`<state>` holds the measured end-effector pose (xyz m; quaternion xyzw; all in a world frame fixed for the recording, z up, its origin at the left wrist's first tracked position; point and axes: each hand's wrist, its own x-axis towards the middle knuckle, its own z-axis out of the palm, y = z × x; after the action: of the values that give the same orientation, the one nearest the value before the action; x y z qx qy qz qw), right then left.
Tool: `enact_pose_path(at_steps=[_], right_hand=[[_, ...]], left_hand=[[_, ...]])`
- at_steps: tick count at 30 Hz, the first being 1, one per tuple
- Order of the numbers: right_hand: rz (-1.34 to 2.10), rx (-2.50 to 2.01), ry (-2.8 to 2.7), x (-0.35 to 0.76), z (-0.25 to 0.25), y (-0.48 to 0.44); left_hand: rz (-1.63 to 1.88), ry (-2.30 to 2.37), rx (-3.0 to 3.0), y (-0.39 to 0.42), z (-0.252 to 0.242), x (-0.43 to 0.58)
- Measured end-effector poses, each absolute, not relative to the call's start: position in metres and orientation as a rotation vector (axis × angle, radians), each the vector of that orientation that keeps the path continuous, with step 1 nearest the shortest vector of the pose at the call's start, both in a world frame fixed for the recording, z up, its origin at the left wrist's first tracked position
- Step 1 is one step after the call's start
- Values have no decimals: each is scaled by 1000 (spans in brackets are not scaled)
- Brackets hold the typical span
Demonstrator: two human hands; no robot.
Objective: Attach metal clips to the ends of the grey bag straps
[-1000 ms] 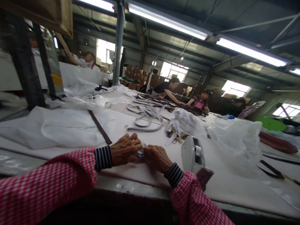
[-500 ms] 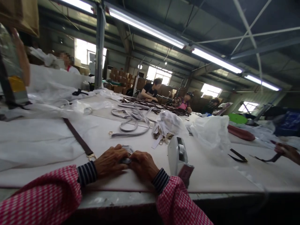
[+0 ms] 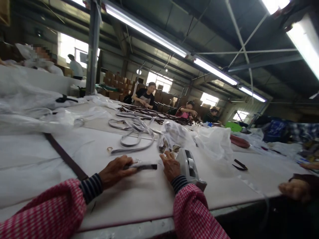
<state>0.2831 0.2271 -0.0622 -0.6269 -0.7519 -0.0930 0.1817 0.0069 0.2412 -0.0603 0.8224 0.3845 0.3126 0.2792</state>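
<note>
My left hand [image 3: 117,172] is closed round a dark strap [image 3: 149,166], whose squared end sticks out to the right with some clear plastic about it. My right hand [image 3: 171,167] is apart from it, fingers stretched forward and holding nothing that I can see. Its fingertips are near a small pile of tan pieces with metal clips [image 3: 163,146], partly under clear plastic. Beside that hand stands a grey tape dispenser [image 3: 185,162]. A long brown strap [image 3: 64,157] lies on the table left of my left hand.
Looped grey straps [image 3: 136,144] and clear plastic bags [image 3: 214,141] lie on the white table [image 3: 139,205]. A short black strap [image 3: 240,165] is to the right. A co-worker's hand [image 3: 294,189] is at the right edge. Other people work behind the dark straps [image 3: 159,117].
My hands were together on the small bundle; the right has let go and moved right and forward beside the tape dispenser. The left keeps the strap. The view has turned right.
</note>
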Motion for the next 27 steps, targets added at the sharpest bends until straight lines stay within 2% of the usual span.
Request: enact_pose_path(at_steps=[4,10,21,27], right_hand=[[-410,-1906,-2256,284,-60,249],[-526,-1952,-2367,279,-58,271],[-399,-2082,-2363,289,-60,262],[-313,-2241,-2094,296,-62,268]], left_hand=[[963,890,1590,259,-55,1],[1008,810,1253,267,-68,-19],[1037,769,1086,274,-73,-22],[1049,779,1074,272,-70,-23]])
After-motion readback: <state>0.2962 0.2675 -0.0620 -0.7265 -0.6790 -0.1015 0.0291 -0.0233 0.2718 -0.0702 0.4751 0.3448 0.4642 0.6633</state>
